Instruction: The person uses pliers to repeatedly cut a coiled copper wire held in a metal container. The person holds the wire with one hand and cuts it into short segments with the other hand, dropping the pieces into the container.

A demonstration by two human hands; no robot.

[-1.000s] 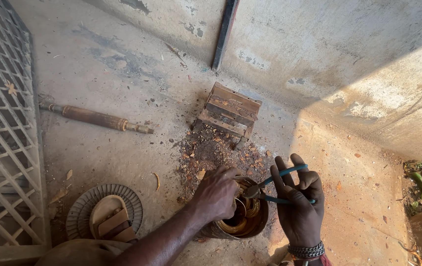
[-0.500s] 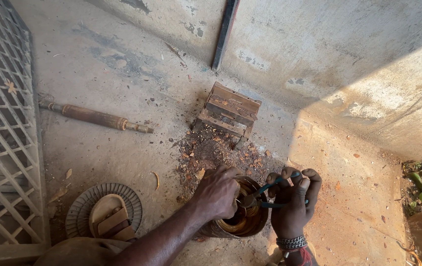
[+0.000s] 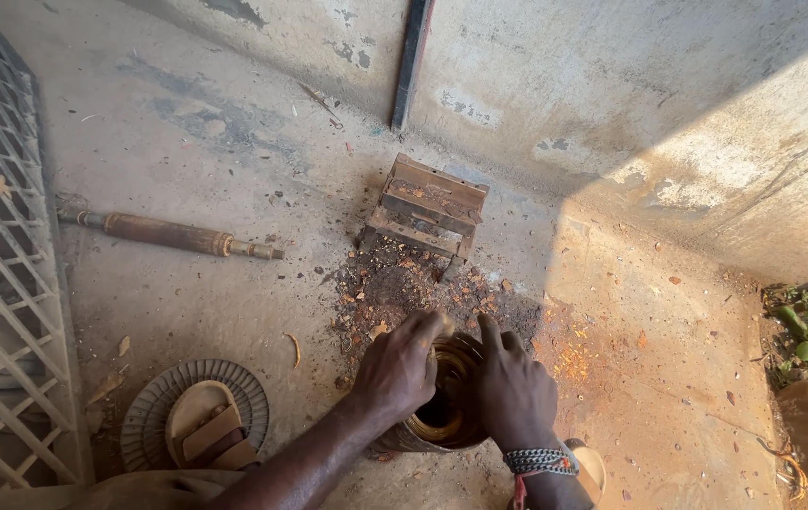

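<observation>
1. One round brown vessel, open at the top and shaped like a small pot or basket, stood on the concrete floor, and both hands were on it.
2. The left hand lay over the vessel's left rim, its fingers curled and pressed against the wall, so the vessel sat just right of and under that palm.
3. The right hand lay over the right rim, fingers bent down onto the edge; a braided bracelet circled its wrist.
4. The vessel's dark opening showed in the gap between the two hands.
5. One patch of brown shavings and debris spread just beyond the vessel.
6. One small wooden frame stood past the debris, near the wall.
7. One long rusty rod lay well off to the left.
8. One sandal rested on one round ribbed disc, near the left forearm.
</observation>
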